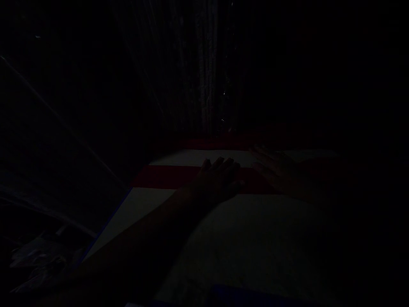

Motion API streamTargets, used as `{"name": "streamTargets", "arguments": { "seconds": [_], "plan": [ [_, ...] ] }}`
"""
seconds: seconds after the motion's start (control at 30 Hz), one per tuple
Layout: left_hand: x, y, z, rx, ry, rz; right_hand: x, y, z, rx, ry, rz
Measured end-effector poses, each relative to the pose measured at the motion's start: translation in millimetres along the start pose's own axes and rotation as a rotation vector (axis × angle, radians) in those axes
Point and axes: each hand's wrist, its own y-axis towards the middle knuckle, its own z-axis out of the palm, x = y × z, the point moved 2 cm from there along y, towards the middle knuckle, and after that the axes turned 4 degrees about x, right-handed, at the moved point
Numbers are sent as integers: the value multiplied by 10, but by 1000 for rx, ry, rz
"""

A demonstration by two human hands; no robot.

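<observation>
The scene is very dark. A flat pale sheet with red bands [159,177] lies before me, and I cannot tell whether it is cloth or plastic. My left hand [220,177] rests palm down over the nearer red band, its fingers spread and pointing away from me. To its right, my right hand [275,168] lies flat with fingers stretched toward the left, over the pale strip and the red band. Neither hand shows anything held. Shadow hides the right forearm.
A blue edge [107,224] runs along the sheet's left side, and a dark blue patch [236,294] shows at the bottom. Crumpled, shiny, film-like material [38,258] is at the lower left. Behind the sheet stands a dim ribbed vertical surface [206,68].
</observation>
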Motion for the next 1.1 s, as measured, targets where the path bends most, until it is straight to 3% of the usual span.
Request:
{"name": "streamTargets", "arguments": {
  "seconds": [0.2,0.4,0.53,1.1],
  "plan": [
    [24,20,35,-27,26,10,2,-37,151,171,-37,35],
    [-12,-8,-20,-4,5,7,-25,-36,143,165,-56,-2],
    [-26,-16,-37,29,-6,-8,-14,-36,138,159,-10,49],
    [-35,-8,-48,15,15,-6,12,-22,118,179,-4,56]
  ]
}}
